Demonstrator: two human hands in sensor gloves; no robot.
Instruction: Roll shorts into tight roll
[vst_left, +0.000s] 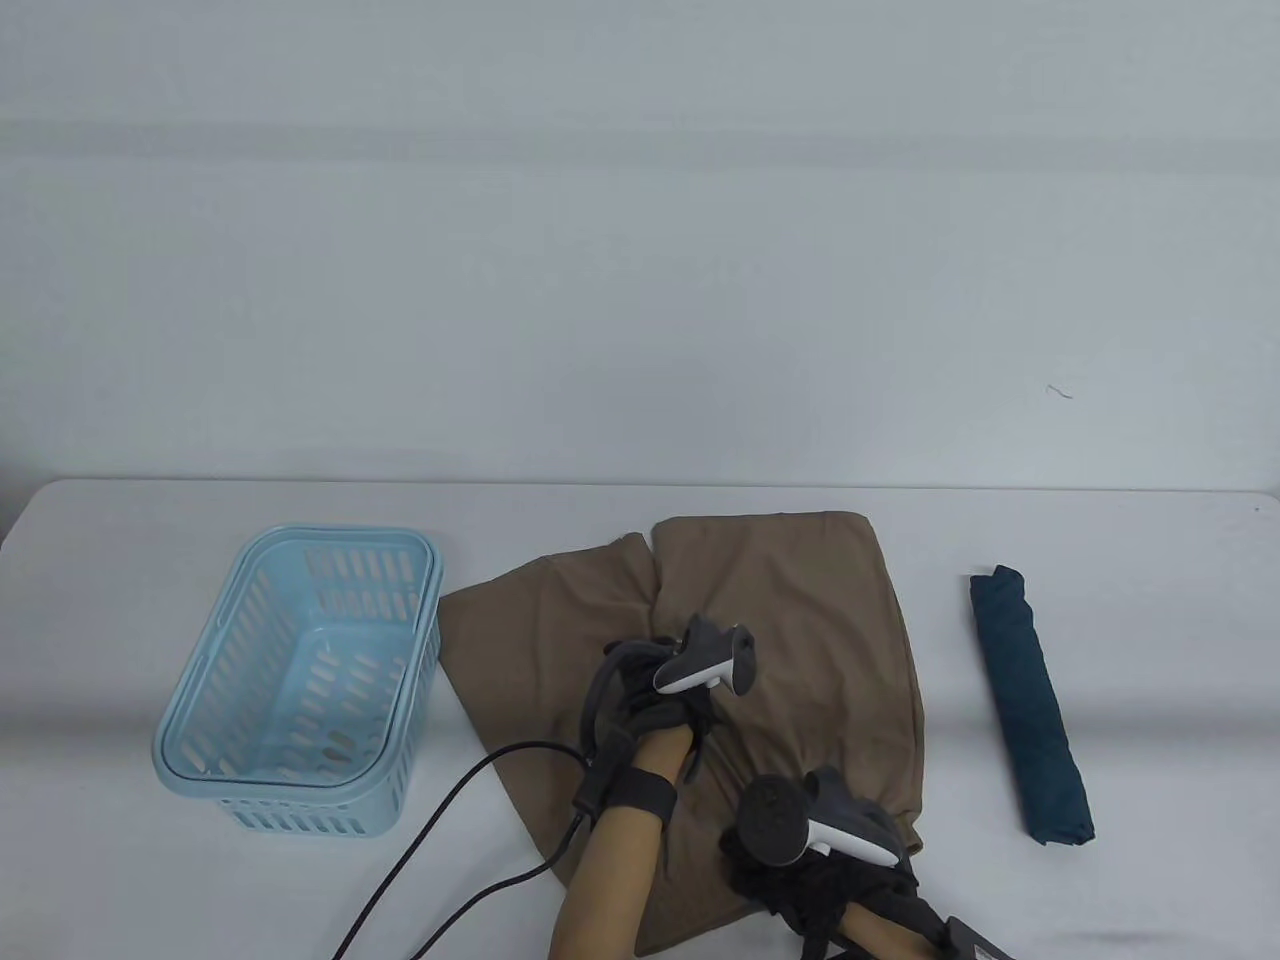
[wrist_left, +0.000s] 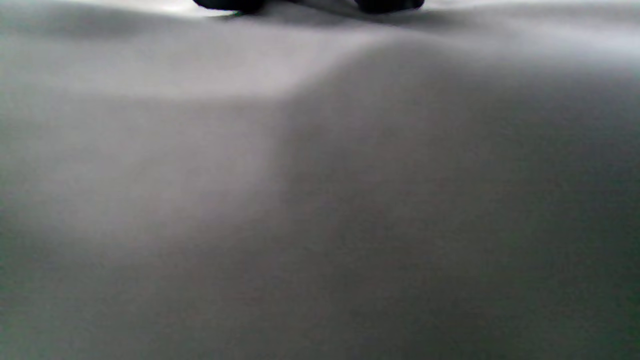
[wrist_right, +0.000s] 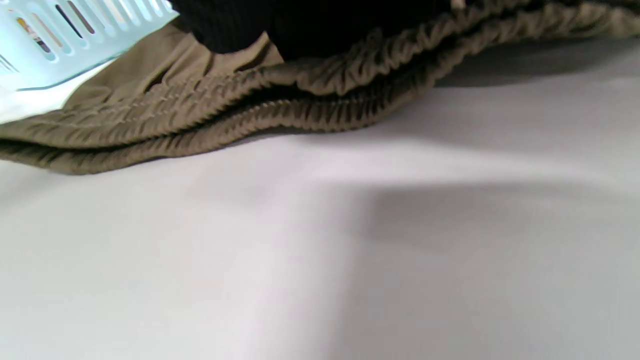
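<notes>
The brown shorts (vst_left: 780, 620) lie flat on the white table (vst_left: 1150, 600), with the legs pointing away and the elastic waistband (wrist_right: 320, 105) at the near edge. My left hand (vst_left: 640, 690) rests on the middle of the shorts near the crotch. Only its dark fingertips (wrist_left: 385, 5) show in the blurred left wrist view. My right hand (vst_left: 790, 880) grips the waistband near its right end. In the right wrist view its gloved fingers (wrist_right: 225, 25) sit on top of the doubled waistband, which lifts slightly off the table.
A light blue slotted basket (vst_left: 340, 535) stands left of the shorts and also shows in the right wrist view (wrist_right: 75, 30). A dark blue rolled garment (vst_left: 1030, 700) lies to the right. A black cable (vst_left: 450, 810) runs from my left wrist to the near edge.
</notes>
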